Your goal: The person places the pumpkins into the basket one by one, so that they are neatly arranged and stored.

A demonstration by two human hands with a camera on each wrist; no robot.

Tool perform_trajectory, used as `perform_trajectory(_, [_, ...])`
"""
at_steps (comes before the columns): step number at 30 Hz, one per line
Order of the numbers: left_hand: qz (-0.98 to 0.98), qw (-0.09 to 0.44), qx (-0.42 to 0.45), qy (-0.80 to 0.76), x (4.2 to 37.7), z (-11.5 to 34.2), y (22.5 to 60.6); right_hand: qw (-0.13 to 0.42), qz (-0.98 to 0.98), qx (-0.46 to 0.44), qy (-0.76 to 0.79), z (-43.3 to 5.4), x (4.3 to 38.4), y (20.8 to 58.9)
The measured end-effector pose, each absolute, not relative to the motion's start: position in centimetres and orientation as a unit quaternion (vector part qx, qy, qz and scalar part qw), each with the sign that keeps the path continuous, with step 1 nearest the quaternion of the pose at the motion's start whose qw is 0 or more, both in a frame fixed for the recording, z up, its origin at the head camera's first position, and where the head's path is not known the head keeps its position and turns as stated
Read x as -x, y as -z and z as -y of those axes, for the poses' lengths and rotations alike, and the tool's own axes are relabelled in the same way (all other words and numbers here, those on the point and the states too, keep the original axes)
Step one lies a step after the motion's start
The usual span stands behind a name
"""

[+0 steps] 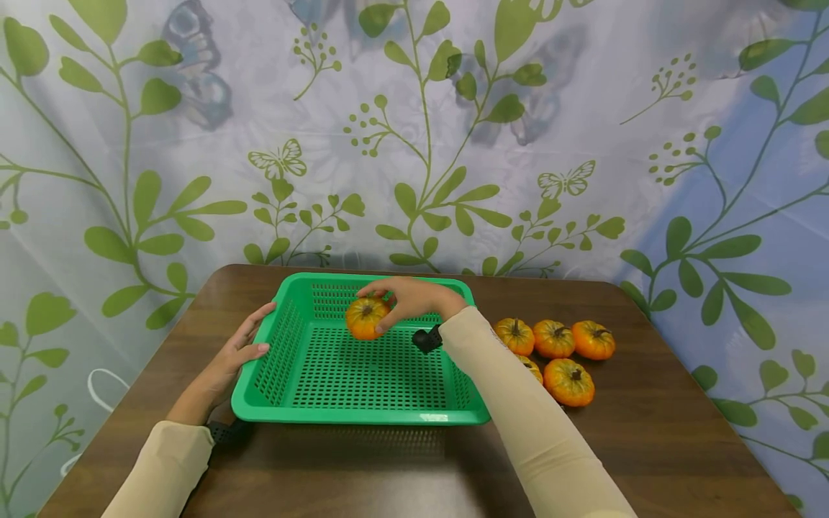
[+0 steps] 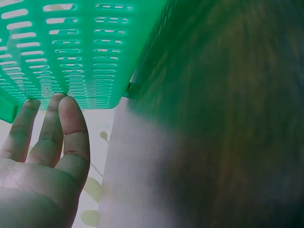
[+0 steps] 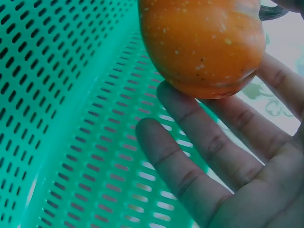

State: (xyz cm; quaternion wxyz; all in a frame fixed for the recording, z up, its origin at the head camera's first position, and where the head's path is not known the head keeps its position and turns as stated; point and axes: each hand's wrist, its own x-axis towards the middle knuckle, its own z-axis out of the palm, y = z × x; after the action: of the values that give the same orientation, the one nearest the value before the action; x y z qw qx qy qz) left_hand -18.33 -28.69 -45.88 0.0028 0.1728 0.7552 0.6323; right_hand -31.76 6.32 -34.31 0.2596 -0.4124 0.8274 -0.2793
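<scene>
A green perforated plastic basket point(image 1: 363, 417) stands on the table. My left hand point(image 1: 227, 360) is at its left side, with the thumb tip at the rim. In the left wrist view, nearly straight fingers point(image 2: 73, 116) rest their tips against the slotted outer wall; the thumb is hidden there. Over the inside of the basket, my right hand point(image 1: 412, 298) holds a small orange pumpkin point(image 1: 364, 321) between thumb and fingers. Seen from the right wrist, the pumpkin point(image 3: 204, 47) has a speckled skin and a dark stem, and two fingers extend below it.
Several more small pumpkins point(image 1: 568, 382) lie on the brown wooden table point(image 1: 648, 432) to the right of the basket, one partly behind the right sleeve. A curtain point(image 1: 414, 144) with leaves and butterflies hangs behind the table. A white cable point(image 1: 97, 392) shows at the left.
</scene>
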Motion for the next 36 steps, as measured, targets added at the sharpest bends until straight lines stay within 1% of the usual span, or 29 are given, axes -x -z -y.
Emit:
perform_trajectory(6, [-0.76, 0.0, -0.174, -0.627, 18.6, 28.9, 45.8, 0.276, -0.824, 0.398, 0.295, -4.8, 32.5, 35.2])
perform_trajectory(15, [-0.759, -0.009, -0.186, -0.623, 18.8, 29.0, 46.0, 0.288, -0.835, 0.383, 0.269, -3.0, 32.4, 36.2])
perform_trajectory(25, [-0.759, -0.005, -0.171, -0.628, 18.8, 28.9, 45.7, 0.279, -0.843, 0.382, 0.256, -1.7, 32.4, 37.2])
perform_trajectory(36, [-0.762, -0.01, -0.16, -0.628, 19.1, 28.2, 45.6, 0.291, -0.844, 0.371, 0.256, -0.8, 33.0, 38.6])
